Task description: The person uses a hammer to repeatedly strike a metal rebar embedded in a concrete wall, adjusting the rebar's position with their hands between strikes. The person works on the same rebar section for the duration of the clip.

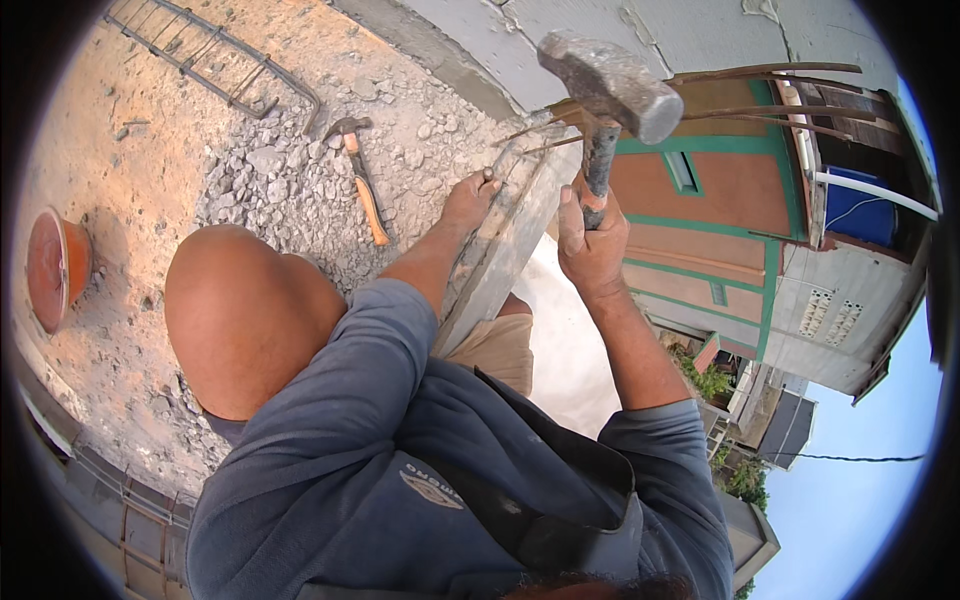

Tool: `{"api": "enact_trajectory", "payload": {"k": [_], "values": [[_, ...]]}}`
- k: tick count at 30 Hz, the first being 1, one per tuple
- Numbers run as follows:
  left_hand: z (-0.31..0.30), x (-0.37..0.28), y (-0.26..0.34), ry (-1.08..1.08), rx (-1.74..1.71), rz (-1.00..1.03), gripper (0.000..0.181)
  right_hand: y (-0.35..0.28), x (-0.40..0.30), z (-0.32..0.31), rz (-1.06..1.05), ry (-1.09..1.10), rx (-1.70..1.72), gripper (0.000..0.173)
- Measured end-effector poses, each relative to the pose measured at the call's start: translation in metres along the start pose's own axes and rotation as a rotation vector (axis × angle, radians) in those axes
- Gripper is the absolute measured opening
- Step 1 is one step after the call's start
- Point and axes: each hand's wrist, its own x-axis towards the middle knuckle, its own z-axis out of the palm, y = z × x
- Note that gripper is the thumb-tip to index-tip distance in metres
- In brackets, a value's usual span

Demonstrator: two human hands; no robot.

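My right hand [596, 240] grips the taped handle of a sledgehammer [611, 86], its heavy steel head raised above the concrete ledge [499, 259]. My left hand [471, 199] is closed around a metal rod, probably a chisel [504, 161], whose far end lies toward the broken concrete by the wall. Rusty rebar [780, 112] sticks out past the ledge, partly hidden behind the hammer head. A claw hammer [364, 184] with a wooden handle rests on the rubble to the left of my left hand.
Broken concrete rubble [259, 169] covers the ground beside my bare knee. A tied rebar cage [217, 56] lies at the upper left, and an orange bucket [66, 270] lies tilted at the far left. A grey block wall [517, 45] stands ahead. Beyond the ledge is a drop toward houses.
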Motion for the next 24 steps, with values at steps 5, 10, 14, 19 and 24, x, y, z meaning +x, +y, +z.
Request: {"api": "enact_trajectory", "payload": {"k": [5, 10, 14, 19, 24], "values": [[-0.012, 0.013, 0.001, 0.001, 0.114, 0.025, 0.033, -0.001, 0.027, -0.006, 0.744, -0.874, 0.067, 0.047], [-0.014, 0.000, 0.000, -0.009, 0.058, -0.023, 0.032, -0.057, 0.078, -0.087, 0.560, -0.578, 0.280, 0.052], [-0.017, 0.008, -0.014, -0.065, -0.020, -0.025, 0.033, -0.127, 0.128, -0.156, 0.159, 0.028, 0.467, 0.043], [-0.024, 0.010, -0.015, -0.063, 0.113, 0.027, 0.035, -0.109, 0.114, -0.109, 0.015, 0.407, 0.738, 0.035], [-0.018, 0.014, -0.008, -0.156, 0.123, -0.070, 0.035, 0.018, -0.026, 0.021, 0.654, -0.851, -0.114, 0.037]]}}
